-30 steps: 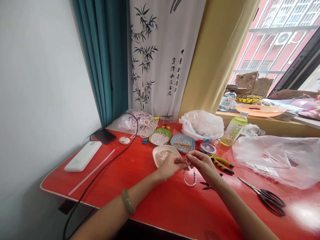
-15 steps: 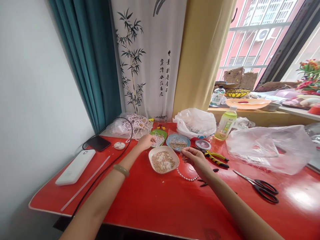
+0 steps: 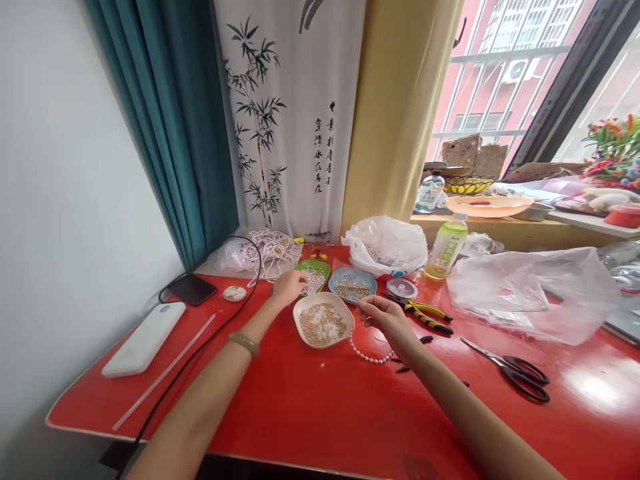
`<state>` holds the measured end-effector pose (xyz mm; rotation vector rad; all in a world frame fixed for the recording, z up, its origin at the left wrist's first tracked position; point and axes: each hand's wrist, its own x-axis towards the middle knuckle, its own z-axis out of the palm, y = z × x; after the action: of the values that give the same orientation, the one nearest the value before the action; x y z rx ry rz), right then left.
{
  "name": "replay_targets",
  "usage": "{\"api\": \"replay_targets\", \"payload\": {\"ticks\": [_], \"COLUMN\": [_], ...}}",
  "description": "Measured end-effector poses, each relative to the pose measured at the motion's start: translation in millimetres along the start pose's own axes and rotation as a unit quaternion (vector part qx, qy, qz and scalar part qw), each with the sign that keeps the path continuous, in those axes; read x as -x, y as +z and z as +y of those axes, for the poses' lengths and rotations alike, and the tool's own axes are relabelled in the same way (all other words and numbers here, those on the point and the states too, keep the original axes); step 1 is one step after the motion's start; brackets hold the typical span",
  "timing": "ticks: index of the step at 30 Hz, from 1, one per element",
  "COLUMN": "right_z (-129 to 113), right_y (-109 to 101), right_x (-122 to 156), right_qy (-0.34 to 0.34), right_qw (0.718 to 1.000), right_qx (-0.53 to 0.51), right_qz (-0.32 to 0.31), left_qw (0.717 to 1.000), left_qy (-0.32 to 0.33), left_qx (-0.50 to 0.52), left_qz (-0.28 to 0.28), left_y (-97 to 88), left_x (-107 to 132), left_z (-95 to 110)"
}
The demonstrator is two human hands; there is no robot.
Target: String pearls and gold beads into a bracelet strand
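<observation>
My left hand (image 3: 289,287) reaches to the green dish of white pearls (image 3: 316,275), its fingertips pinched together at the dish's near edge. My right hand (image 3: 383,317) is closed in a pinch on the end of a strand of white pearls (image 3: 370,355) that trails down onto the red table (image 3: 320,407). A white dish of gold beads (image 3: 323,323) sits between the two hands. Behind it stands a blue dish of beads (image 3: 351,287).
Yellow pliers (image 3: 425,313), black scissors (image 3: 515,371) and a clear plastic bag (image 3: 530,293) lie to the right. A green bottle (image 3: 446,247), a white bag (image 3: 386,244), a pile of pearl strings (image 3: 267,247), a phone (image 3: 187,289), a white power bank (image 3: 145,337) and a black cable (image 3: 200,347) sit around.
My left hand left the strand and went to the green dish of pearls. The right hand kept its hold and the strand dropped onto the table. The view swung right.
</observation>
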<state>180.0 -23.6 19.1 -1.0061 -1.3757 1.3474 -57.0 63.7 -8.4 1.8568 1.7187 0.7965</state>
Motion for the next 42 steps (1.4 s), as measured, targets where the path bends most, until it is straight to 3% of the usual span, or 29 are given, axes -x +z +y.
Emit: {"api": "replay_targets", "payload": {"ticks": [7,12,19,24,28,33,42], "right_z": [-0.3,2.7,5.9,6.5,6.0,4.6,6.1], "right_y": [7.1,9.2,18.7,25.5,28.0,28.7,28.3], "right_x": [1.0,-0.4,-0.5,4.7,8.9,12.2,12.7], "right_qy": [0.003,-0.004,-0.024,-0.061,-0.086,-0.093,-0.088], "right_qw": [1.000,1.000,0.998,0.993,0.988,0.984,0.986], "right_qx": [0.013,0.027,0.063,0.099,0.127,0.148,0.143], "right_qz": [-0.004,-0.008,-0.009,0.008,0.025,0.027,0.013], "left_qw": [0.985,0.948,0.848,0.784,0.751,0.729,0.723], "left_qy": [0.035,0.006,-0.059,-0.083,-0.089,-0.096,-0.100], "left_qx": [0.159,0.310,0.526,0.609,0.646,0.667,0.674], "left_qz": [0.057,0.076,-0.028,-0.087,-0.108,-0.116,-0.113], "left_y": [8.9,10.2,25.5,33.0,31.6,30.4,29.4], "left_x": [8.4,12.4,53.8,74.5,79.6,80.6,79.8], "left_z": [9.1,12.4,35.8,52.2,59.4,60.4,59.3]}}
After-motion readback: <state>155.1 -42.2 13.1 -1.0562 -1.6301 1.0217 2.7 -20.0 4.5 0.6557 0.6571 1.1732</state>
